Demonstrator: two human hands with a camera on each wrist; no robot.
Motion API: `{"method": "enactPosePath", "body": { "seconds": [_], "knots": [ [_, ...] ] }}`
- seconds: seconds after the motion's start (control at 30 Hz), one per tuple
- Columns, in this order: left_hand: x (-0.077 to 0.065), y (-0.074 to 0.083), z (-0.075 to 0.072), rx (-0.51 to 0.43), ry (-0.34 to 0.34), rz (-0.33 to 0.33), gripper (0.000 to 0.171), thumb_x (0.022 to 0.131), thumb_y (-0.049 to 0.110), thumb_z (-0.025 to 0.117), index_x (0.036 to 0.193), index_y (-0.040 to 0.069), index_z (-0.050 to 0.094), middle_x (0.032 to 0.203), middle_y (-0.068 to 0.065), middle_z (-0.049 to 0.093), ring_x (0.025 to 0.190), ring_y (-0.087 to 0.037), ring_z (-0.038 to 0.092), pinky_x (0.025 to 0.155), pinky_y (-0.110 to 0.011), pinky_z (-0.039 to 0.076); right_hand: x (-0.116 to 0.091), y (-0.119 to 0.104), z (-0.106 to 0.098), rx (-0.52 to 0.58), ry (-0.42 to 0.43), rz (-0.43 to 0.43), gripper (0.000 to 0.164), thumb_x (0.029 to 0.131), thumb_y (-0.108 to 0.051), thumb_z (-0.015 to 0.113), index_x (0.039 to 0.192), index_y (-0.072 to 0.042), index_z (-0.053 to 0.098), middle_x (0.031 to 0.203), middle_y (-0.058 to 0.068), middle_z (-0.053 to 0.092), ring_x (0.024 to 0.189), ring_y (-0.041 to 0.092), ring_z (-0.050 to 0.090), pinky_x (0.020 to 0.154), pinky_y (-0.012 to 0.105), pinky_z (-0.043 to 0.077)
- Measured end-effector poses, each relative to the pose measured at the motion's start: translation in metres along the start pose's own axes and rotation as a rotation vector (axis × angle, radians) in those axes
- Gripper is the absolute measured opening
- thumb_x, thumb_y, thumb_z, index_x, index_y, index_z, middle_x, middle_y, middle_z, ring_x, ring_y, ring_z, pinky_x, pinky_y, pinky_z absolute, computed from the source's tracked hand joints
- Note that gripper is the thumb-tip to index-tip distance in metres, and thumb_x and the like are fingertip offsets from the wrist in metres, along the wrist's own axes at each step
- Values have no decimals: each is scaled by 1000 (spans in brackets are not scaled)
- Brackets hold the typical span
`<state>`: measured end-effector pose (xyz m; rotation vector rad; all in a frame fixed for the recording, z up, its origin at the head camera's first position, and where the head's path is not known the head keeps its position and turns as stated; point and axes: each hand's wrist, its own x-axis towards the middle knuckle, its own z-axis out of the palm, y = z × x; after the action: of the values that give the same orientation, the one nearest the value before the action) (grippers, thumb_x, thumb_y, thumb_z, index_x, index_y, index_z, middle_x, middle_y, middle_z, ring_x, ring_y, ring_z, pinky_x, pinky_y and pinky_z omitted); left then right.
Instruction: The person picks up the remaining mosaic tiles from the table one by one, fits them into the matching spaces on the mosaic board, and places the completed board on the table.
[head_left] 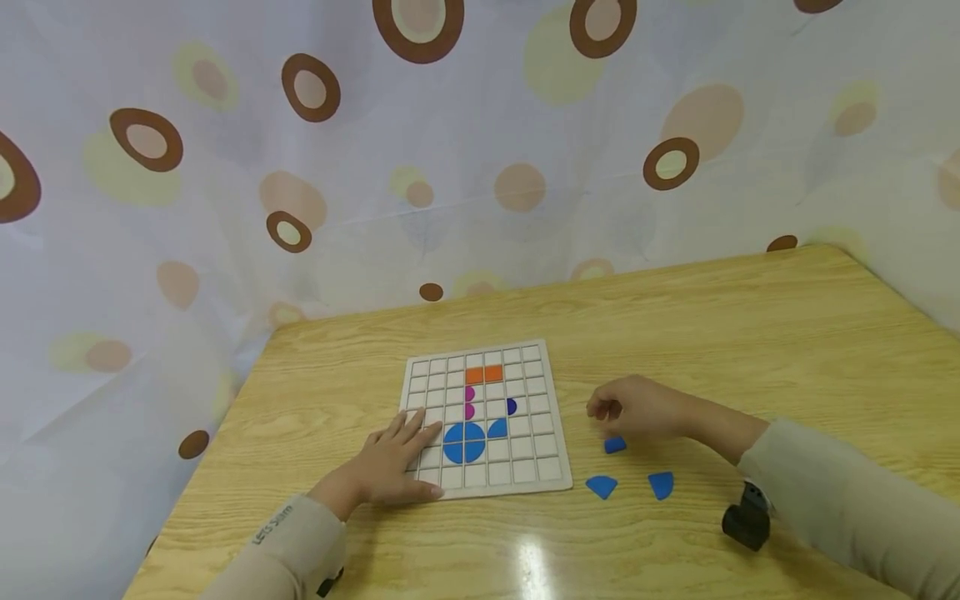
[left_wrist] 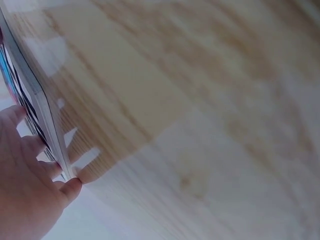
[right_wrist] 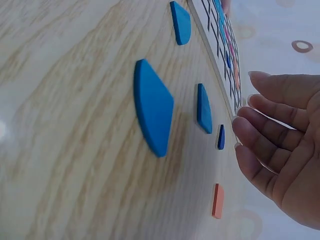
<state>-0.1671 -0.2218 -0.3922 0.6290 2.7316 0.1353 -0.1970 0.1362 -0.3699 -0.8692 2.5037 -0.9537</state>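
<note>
Board (head_left: 549,446) at left, loose pieces (head_left: 602,486) at right — one tabletop (head_left: 750,333) under all.
The left grip (head_left: 390,464) rests on the board's near-left corner; set pieces (head_left: 453,452) sit in middle columns. Two loose pieces lie foremost, a third piece (head_left: 615,445) behind, near the right grip (head_left: 637,408), two more pieces (right_wrist: 218,201) beyond — cloth (head_left: 465,233) behind the tabletop.

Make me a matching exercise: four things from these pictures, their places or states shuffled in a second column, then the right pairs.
Column one
1. Left hand
2. Right hand
3. Two orange squares
4. Blue circle

Column two
A. Made of four quarter pieces
B. On the near left corner of the board
C. Side by side in the grid's far half
D. Off the board, to its right

Pairs: 1-B, 2-D, 3-C, 4-A
</note>
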Motion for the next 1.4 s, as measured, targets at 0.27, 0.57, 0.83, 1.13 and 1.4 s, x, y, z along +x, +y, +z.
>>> {"method": "enactPosePath", "body": {
  "seconds": [0.27,0.57,0.83,1.13,1.4],
  "knots": [
    [-1,0,0,-13,-24,-9,85,71,65,49,139,23,18,144,-6,5,129,-31,-2,95,-54,11,-2,12,2,-32,-2,21,25,71,-9,69,93,-3,60,87,0,57,76,14,52,65,27,43],
    [0,0,-1,-9,-19,-7,86,71,65,48,139,22,17,144,-6,4,129,-31,-2,95,-54,10,-7,18,-2,-75,-19,-54,19,70,-2,67,86,-9,61,86,-4,55,77,15,50,66,28,42],
    [0,-1,0,-17,-22,-12,87,71,66,48,139,23,16,144,-4,3,129,-29,-4,95,-55,9,-4,20,5,-86,-40,-66,17,66,0,67,79,-11,61,75,-4,48,68,11,43,61,25,39],
    [0,0,1,-15,-14,2,86,72,66,47,139,22,17,144,-5,3,129,-30,-4,95,-53,10,-2,21,9,-96,-44,-31,18,68,-1,68,73,-13,55,72,-4,46,66,11,42,59,25,39],
    [0,-2,1,-14,-18,3,86,72,66,47,139,22,16,144,-6,3,129,-30,-4,96,-52,10,-2,23,9,-40,-48,-42,20,69,1,68,72,-11,52,69,-4,48,64,11,44,57,25,40]
  ]
}}
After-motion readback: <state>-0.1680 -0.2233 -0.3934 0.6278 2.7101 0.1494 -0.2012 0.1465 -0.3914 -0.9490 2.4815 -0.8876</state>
